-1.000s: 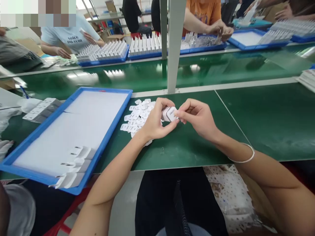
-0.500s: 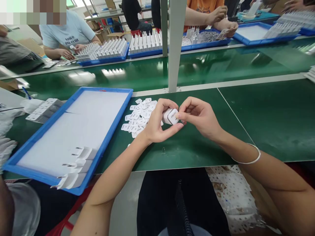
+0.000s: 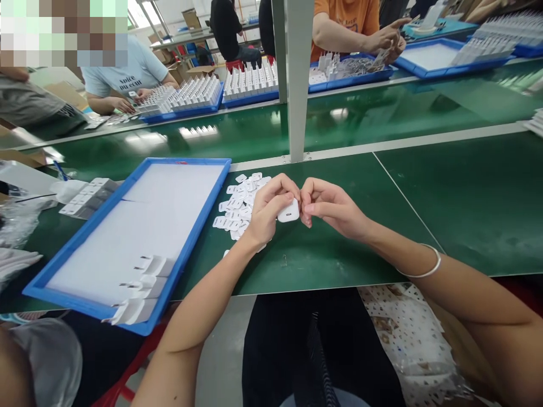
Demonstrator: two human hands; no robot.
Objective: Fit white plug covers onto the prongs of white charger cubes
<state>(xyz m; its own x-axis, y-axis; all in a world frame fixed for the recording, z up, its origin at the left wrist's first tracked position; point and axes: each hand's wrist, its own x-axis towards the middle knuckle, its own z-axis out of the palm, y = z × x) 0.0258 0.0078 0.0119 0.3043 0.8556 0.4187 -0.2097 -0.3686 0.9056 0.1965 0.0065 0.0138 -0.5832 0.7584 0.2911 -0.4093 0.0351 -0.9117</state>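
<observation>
Over the green worktop, my left hand (image 3: 271, 209) is closed on a white charger (image 3: 289, 211), with the thumb on top. The charger's end face, with a small dark slot, points toward me. Right beside it is my right hand (image 3: 333, 206), fingers curled and thumb against them. Its fingertips come close to the charger and the left fingers; whether anything small is between them is hidden. Behind and left of my left hand lies a loose pile of small white cover plates (image 3: 237, 206) with dark slots, partly covered by that hand.
On the left, a blue-rimmed tray (image 3: 186, 260) holds a few white chargers (image 3: 146, 285) in its near right corner. White boxes (image 3: 87, 198) stand beyond it. A grey post (image 3: 297, 113) rises ahead. Across the belt (image 3: 348, 118), co-workers handle parts beside filled blue trays (image 3: 182, 93).
The charger has turned in my left hand, so its slotted face now tilts toward me and the thumb rests on top. My right fingers have moved off its face to its side.
</observation>
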